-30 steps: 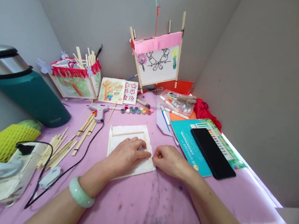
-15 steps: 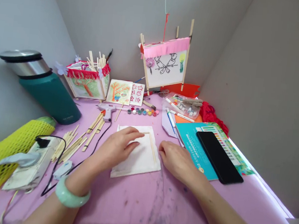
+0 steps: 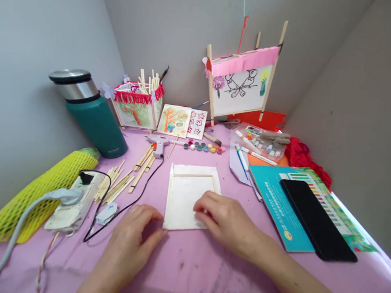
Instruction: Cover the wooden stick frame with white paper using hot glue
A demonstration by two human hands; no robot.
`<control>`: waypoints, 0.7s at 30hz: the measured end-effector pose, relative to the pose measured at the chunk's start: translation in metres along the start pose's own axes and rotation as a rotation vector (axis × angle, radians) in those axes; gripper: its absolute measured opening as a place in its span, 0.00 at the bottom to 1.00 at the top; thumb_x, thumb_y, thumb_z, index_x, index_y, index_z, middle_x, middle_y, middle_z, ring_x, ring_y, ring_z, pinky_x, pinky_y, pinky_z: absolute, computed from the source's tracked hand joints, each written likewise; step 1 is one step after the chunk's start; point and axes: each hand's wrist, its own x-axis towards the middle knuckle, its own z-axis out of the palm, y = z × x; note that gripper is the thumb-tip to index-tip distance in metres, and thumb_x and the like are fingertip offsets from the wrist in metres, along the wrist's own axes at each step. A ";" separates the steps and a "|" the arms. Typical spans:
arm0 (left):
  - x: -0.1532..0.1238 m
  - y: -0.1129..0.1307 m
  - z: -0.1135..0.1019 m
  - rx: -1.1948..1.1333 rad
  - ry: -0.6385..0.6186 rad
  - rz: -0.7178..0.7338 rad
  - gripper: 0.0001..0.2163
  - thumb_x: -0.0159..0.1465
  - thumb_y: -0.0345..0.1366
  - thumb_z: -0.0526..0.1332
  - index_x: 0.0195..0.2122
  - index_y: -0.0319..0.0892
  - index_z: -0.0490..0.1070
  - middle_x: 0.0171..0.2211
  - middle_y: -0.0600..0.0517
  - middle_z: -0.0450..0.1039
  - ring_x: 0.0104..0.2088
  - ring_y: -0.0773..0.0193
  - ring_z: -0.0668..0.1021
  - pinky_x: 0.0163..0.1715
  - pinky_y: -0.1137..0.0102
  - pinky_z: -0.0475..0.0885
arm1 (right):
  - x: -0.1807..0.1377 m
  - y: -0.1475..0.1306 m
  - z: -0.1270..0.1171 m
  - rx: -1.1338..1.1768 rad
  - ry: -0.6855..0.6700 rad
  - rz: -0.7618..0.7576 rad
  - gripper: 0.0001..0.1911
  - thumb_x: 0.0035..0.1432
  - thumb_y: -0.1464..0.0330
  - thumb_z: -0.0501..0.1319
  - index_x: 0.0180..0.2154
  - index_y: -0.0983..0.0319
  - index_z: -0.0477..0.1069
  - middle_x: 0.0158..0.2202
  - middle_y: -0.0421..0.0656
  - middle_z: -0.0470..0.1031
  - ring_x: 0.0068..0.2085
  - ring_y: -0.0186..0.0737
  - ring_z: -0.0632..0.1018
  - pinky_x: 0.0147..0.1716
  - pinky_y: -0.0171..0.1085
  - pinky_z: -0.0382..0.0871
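Observation:
A white paper sheet (image 3: 186,201) lies flat on the table in front of me, with thin wooden sticks along its edges. One stick (image 3: 192,175) runs along the top, meeting another at the upper right corner. My left hand (image 3: 133,240) is at the sheet's lower left corner, its index finger and thumb apart and close to the edge. Over the lower right part of the sheet rests my right hand (image 3: 227,222), fingers curled in toward the thumb. It covers the lower part of the right-hand stick, and what its fingers hold, if anything, is hidden.
To the left are bundled sticks (image 3: 121,187), a glue gun (image 3: 159,143) with its cord, a power strip (image 3: 73,208) and a teal bottle (image 3: 96,122). Paint pots (image 3: 205,147) stand behind the sheet. A blue book (image 3: 273,206) carries a black phone (image 3: 317,220) on the right. A paper lantern (image 3: 240,88) hangs behind.
My left hand has drawn back from the sheet's top to its lower left corner. My right hand has moved onto its lower right part. The view has shifted left.

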 end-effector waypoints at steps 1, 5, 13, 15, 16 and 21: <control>-0.001 0.000 0.002 0.005 -0.007 -0.007 0.05 0.61 0.37 0.61 0.36 0.44 0.68 0.37 0.51 0.72 0.39 0.59 0.73 0.39 0.63 0.69 | 0.001 -0.006 0.005 0.050 -0.036 -0.040 0.05 0.61 0.72 0.58 0.35 0.62 0.73 0.35 0.40 0.75 0.36 0.34 0.75 0.35 0.32 0.63; 0.002 0.003 0.007 0.028 0.005 -0.011 0.03 0.62 0.37 0.58 0.34 0.44 0.68 0.34 0.51 0.72 0.36 0.58 0.73 0.37 0.62 0.68 | 0.012 -0.023 0.024 0.097 -0.139 -0.052 0.07 0.61 0.73 0.57 0.36 0.62 0.74 0.35 0.41 0.75 0.36 0.35 0.75 0.34 0.32 0.62; 0.008 0.003 0.009 0.037 0.000 -0.019 0.04 0.63 0.37 0.56 0.34 0.44 0.69 0.32 0.51 0.73 0.34 0.58 0.74 0.35 0.62 0.67 | 0.035 -0.031 0.031 0.102 -0.201 0.121 0.03 0.55 0.71 0.60 0.31 0.61 0.72 0.30 0.38 0.75 0.32 0.35 0.73 0.29 0.33 0.55; 0.010 0.002 0.009 0.036 -0.012 -0.033 0.04 0.62 0.36 0.56 0.35 0.44 0.69 0.32 0.51 0.73 0.33 0.58 0.74 0.34 0.63 0.67 | 0.038 -0.032 0.031 0.070 -0.217 0.137 0.03 0.54 0.71 0.59 0.30 0.60 0.72 0.30 0.39 0.75 0.32 0.36 0.73 0.27 0.34 0.53; 0.010 0.001 0.009 0.034 -0.017 -0.038 0.04 0.61 0.36 0.57 0.34 0.45 0.69 0.32 0.51 0.73 0.33 0.59 0.74 0.34 0.64 0.67 | 0.039 -0.033 0.031 0.057 -0.227 0.142 0.03 0.54 0.71 0.59 0.30 0.60 0.72 0.30 0.39 0.76 0.32 0.36 0.73 0.26 0.34 0.52; 0.016 0.004 0.009 0.034 -0.065 -0.063 0.03 0.59 0.34 0.57 0.34 0.45 0.69 0.30 0.52 0.74 0.31 0.59 0.75 0.32 0.64 0.67 | 0.041 -0.035 0.032 0.027 -0.187 0.136 0.04 0.55 0.71 0.59 0.31 0.60 0.72 0.30 0.40 0.76 0.31 0.37 0.74 0.27 0.34 0.52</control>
